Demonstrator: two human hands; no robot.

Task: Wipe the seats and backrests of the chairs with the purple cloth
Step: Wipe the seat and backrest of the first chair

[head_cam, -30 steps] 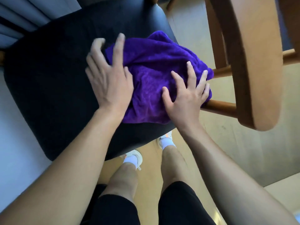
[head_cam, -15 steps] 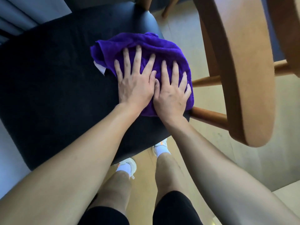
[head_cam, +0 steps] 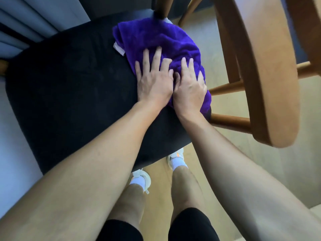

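Two hands press the purple cloth (head_cam: 156,37) onto the black seat (head_cam: 69,93).
Past white shoes (head_cam: 140,178), the left hand (head_cam: 152,80) lies flat, fingers spread; the right hand (head_cam: 190,87), touching it, keeps its fingers closer and slightly bent. The cloth covers the seat's far right corner, beside the curved wooden backrest (head_cam: 257,75).

Bunched purple cloth (head_cam: 156,38) on black seat (head_cam: 69,94)

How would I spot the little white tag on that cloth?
Find the big black chair seat. On its far right part lies the purple cloth. The tag sticks out from the cloth's left edge, the only white bit against purple and black.
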